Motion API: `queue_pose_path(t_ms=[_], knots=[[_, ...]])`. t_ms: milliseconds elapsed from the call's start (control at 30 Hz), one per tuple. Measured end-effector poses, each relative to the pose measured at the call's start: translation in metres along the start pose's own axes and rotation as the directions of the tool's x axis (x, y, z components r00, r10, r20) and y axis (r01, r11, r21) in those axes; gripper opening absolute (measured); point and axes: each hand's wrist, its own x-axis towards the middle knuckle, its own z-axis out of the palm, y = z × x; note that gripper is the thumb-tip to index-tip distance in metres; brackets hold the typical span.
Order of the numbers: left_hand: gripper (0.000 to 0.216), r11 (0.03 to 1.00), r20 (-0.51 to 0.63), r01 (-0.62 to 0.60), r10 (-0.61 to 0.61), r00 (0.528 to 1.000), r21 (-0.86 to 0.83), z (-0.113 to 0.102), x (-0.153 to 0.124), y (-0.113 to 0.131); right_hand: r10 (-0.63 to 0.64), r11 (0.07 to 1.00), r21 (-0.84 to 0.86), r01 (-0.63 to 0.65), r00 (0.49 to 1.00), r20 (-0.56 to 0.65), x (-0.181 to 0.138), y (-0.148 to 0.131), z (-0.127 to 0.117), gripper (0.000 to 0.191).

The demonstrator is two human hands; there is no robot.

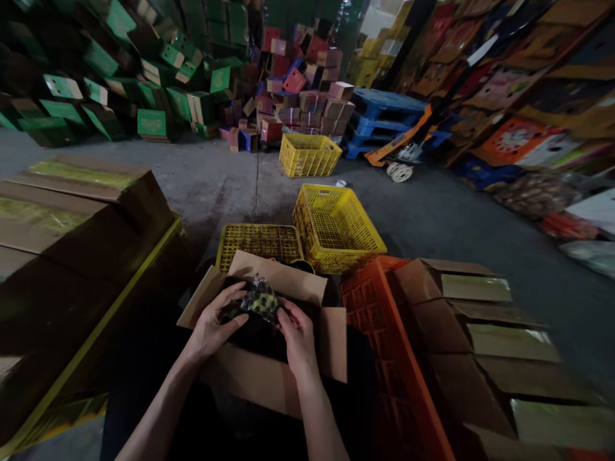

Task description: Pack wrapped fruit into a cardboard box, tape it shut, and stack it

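An open cardboard box (269, 378) sits in front of me with its flaps spread. Both hands reach into it. My left hand (215, 323) and my right hand (296, 336) are closed on a small clear plastic bag (260, 299) with yellow and dark contents, held just above the box's dark interior. The bag sits between the fingertips of both hands. What else lies inside the box is too dark to make out.
Stacked brown cartons (72, 243) stand at my left and more (480, 333) at my right. An orange crate (384, 333) is beside the box, yellow crates (336, 224) ahead. Piles of green boxes (120, 83), blue pallets (384, 109) and a pallet jack (403, 157) lie beyond.
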Motion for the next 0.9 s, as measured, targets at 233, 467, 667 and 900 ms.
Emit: queue_pose_path(t_ms=[233, 467, 667, 900], knots=[[0.041, 0.992, 0.026, -0.064, 0.062, 0.998, 0.113, -0.002, 0.004, -0.005, 0.047, 0.998, -0.046, -0.042, 0.994, 0.1, 0.001, 0.001, 0.002, 0.043], [0.03, 0.995, -0.045, -0.021, 0.025, 0.999, 0.095, -0.003, 0.003, -0.007, 0.062, 0.996, -0.071, -0.052, 0.988, 0.144, -0.001, -0.003, 0.006, 0.039], [0.028, 0.991, -0.163, -0.004, 0.026, 0.986, 0.132, -0.001, 0.002, -0.005, 0.041, 0.994, -0.11, -0.015, 0.969, 0.243, -0.003, -0.005, 0.007, 0.042], [0.028, 0.98, -0.226, 0.021, 0.025, 0.974, 0.199, -0.001, 0.002, -0.005, -0.006, 0.989, -0.134, 0.067, 0.913, 0.408, -0.01, -0.012, 0.011, 0.065]])
